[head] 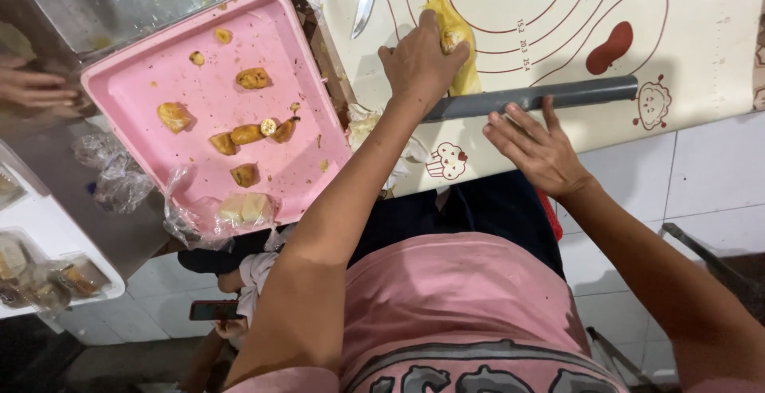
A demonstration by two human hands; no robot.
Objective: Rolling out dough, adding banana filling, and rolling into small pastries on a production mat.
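Mat bears dough under left hand

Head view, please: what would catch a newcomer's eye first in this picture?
Probably the pink tray at the left, scattered with golden fried pieces. Next, the left hand pressing a piece of filling onto a yellow strip of dough on the cream baking mat at the top. Just below it, the right hand rests its fingers on a long grey rolling pin lying across the mat.
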